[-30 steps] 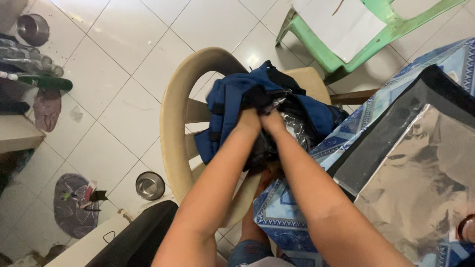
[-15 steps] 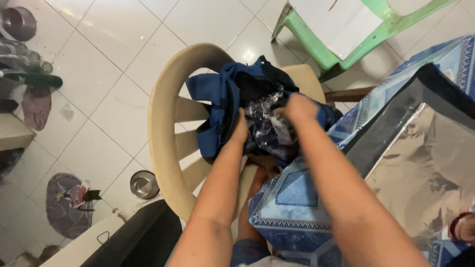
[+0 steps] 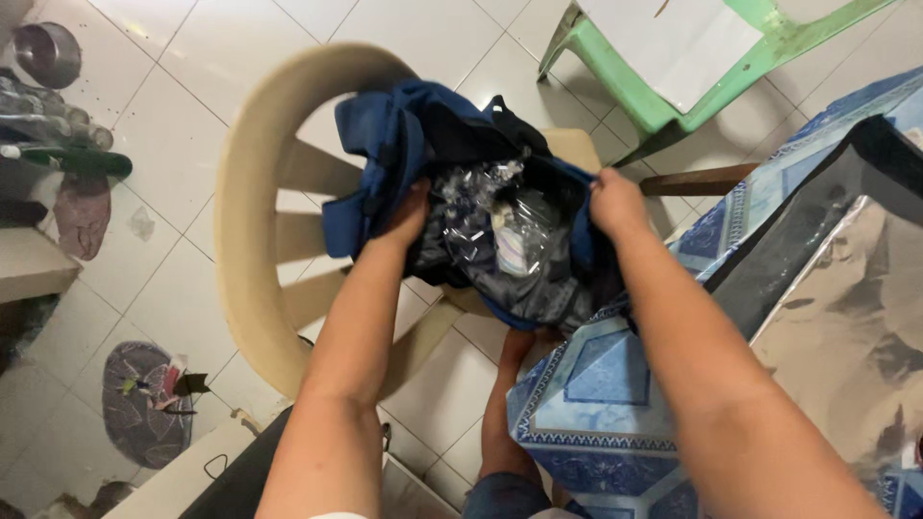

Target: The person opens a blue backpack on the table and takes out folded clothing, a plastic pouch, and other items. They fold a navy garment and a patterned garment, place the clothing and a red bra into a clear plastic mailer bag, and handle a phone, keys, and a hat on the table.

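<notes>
A dark blue backpack (image 3: pixel 385 144) rests on a beige plastic chair (image 3: pixel 250 192). My left hand (image 3: pixel 406 213) grips the left edge of its opening and my right hand (image 3: pixel 615 202) grips the right edge, so the bag is spread wide. Inside lies a crumpled clear plastic bag (image 3: pixel 500 226) with small items in it, over dark lining.
A table with a blue patterned cloth (image 3: pixel 596 404) and a silver foil-lined bag (image 3: pixel 846 317) stands at the right. A green plastic chair (image 3: pixel 673 106) with white paper is behind. Metal bowls (image 3: pixel 43 53), bottles (image 3: pixel 58 120) and rags (image 3: pixel 144 404) lie on the tiled floor at left.
My hands were together inside the backpack; they have moved apart to its edges, pulling the opening wide and exposing the clear plastic bag. The view shifted closer over the chair.
</notes>
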